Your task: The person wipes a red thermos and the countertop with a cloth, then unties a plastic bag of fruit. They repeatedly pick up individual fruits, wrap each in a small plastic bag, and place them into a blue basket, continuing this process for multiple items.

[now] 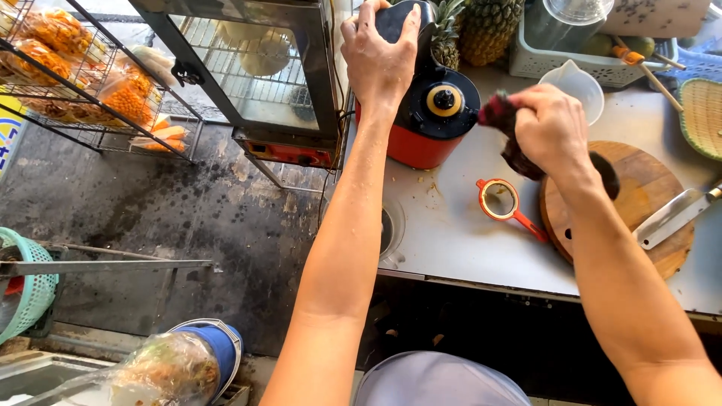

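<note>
- closest to the camera: a blue bucket [214, 349] and a clear bag of scraps [162, 370] down on the floor, well off from the work.
- on the steel counter [451, 233] there's a round wooden cutting board [647, 203] with a cleaver [673, 216] on it, and a small orange strainer [500, 201] just beside it.
- right hand [553, 128] is closed around a dark red piece of beet-like veg [505, 124], held up above the strainer, near the juicer.
- left hand [380, 56] is spread flat, pressing on the black top of the red juicer [429, 128].
- looks like the feeding step; next would call for lining the piece up with the opening.
- furthest back: pineapples [481, 26], a white jug [575, 86].
</note>
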